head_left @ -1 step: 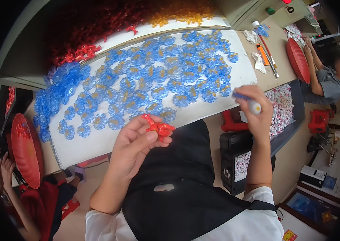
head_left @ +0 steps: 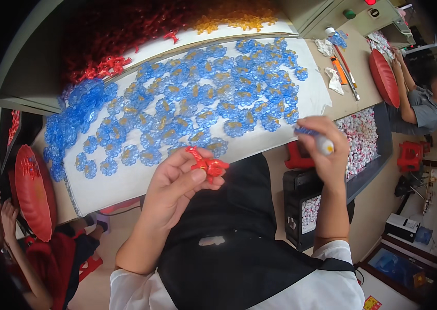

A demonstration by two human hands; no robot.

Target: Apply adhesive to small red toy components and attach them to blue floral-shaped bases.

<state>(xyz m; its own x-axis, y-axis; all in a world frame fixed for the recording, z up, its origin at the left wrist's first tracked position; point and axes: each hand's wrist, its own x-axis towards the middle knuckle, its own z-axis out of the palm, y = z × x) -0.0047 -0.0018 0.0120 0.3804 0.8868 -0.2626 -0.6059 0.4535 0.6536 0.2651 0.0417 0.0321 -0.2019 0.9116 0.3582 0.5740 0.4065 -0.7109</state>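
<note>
My left hand (head_left: pixel 174 186) pinches a small glossy red plastic figure (head_left: pixel 210 166) between thumb and fingers, just off the near edge of the work surface. Its exact kind I cannot make out. Farther right, my right hand (head_left: pixel 327 147) is wrapped round a small white squeeze bottle (head_left: pixel 324 144) with a blue tip (head_left: pixel 306 130). The tip points left, toward the table, apart from the red figure. Beyond both hands, many clear blue flower-shaped plastic pieces (head_left: pixel 205 118) with yellowish centres lie spread over a white sheet (head_left: pixel 110 194).
Red pieces (head_left: pixel 110 67) and amber pieces (head_left: pixel 234 19) are heaped on the shelf behind. An orange cutter (head_left: pixel 339 70) and crumpled tissue (head_left: pixel 333 81) lie at right. Red trays (head_left: pixel 35 206) stand at both sides, near other people. A bin of white-and-pink pieces (head_left: pixel 360 137) is at my right.
My right hand has shifted slightly left with the bottle. The red figure has turned a little in my left hand and sits slightly farther right.
</note>
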